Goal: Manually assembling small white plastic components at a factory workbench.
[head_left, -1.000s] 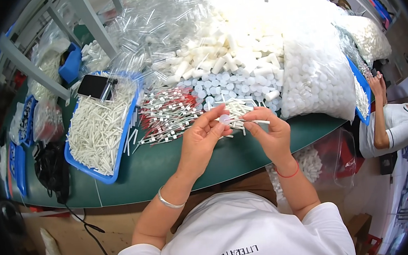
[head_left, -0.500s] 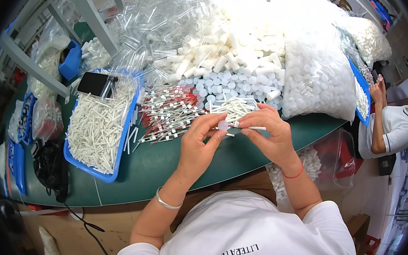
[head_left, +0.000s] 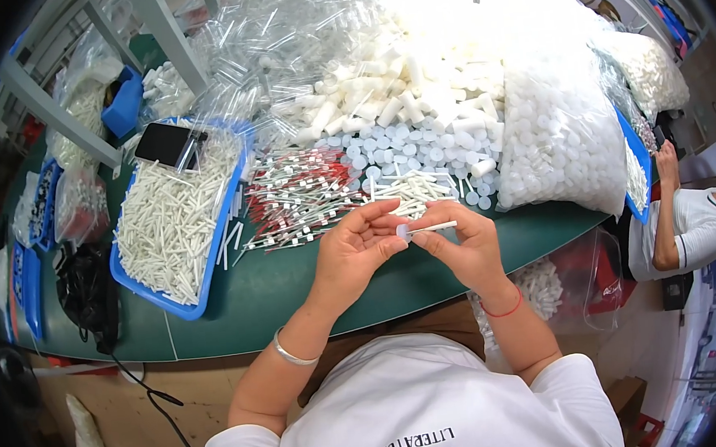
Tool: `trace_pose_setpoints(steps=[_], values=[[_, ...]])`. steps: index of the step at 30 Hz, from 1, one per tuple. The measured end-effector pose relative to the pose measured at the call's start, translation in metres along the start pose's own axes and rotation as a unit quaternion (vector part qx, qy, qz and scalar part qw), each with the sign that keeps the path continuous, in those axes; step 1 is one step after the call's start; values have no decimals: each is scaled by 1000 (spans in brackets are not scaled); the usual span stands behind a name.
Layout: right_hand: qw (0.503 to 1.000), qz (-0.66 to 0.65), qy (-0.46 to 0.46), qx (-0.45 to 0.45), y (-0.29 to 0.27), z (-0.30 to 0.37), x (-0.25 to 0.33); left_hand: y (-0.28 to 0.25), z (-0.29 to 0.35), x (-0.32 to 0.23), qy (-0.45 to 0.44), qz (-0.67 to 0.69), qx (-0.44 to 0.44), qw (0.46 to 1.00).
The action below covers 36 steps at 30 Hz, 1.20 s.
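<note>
My left hand pinches a small translucent round cap between thumb and fingers. From the right, my right hand grips a thin white stick, its inner end at the cap; whether it sits inside the cap, I cannot tell. Just beyond my fingers lies a pile of similar white sticks. Left of that pile are red and white thin-stemmed pieces in a heap. Many loose translucent caps spread farther back.
A blue tray of white sticks stands on the green table at left, a black phone on it. White foam cylinders and clear tubes are heaped behind. Right stands a bag of caps; beyond it, another person.
Both hands have shifted slightly and turned. The cap has come a little nearer to me, and the white stick now shows from the cap outward past my right fingers.
</note>
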State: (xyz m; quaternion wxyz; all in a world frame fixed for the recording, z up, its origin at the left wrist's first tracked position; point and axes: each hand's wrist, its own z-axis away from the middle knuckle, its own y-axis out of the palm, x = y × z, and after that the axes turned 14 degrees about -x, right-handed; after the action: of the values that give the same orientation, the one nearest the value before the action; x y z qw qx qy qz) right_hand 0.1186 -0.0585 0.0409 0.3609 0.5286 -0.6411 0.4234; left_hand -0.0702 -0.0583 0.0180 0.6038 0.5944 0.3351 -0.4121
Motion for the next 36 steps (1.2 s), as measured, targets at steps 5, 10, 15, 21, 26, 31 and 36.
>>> trace_pose_setpoints(steps=[5, 10, 15, 21, 26, 31, 36], values=[[993, -58, 100, -23, 7, 3, -10, 3, 2, 8, 61, -12, -54, 997], [960, -193, 192, -71, 18, 6, -12, 16, 2, 14, 107, -11, -103, 989], [946, -222, 224, -77, 15, -1, -18, 22, -7, 13, 148, -120, -150, 970], [934, -253, 211, -140, 6, -26, -31, 18, -67, -22, 229, -341, -87, 908], [940, -245, 199, -133, 2, -29, -27, 6, -147, -21, 375, -577, -126, 715], [947, -204, 204, -143, -2, -24, -32, 2, -177, -17, 342, -641, -97, 680], [957, -170, 169, -161, -14, -31, -40, 14, -167, -24, 312, -601, -106, 728]])
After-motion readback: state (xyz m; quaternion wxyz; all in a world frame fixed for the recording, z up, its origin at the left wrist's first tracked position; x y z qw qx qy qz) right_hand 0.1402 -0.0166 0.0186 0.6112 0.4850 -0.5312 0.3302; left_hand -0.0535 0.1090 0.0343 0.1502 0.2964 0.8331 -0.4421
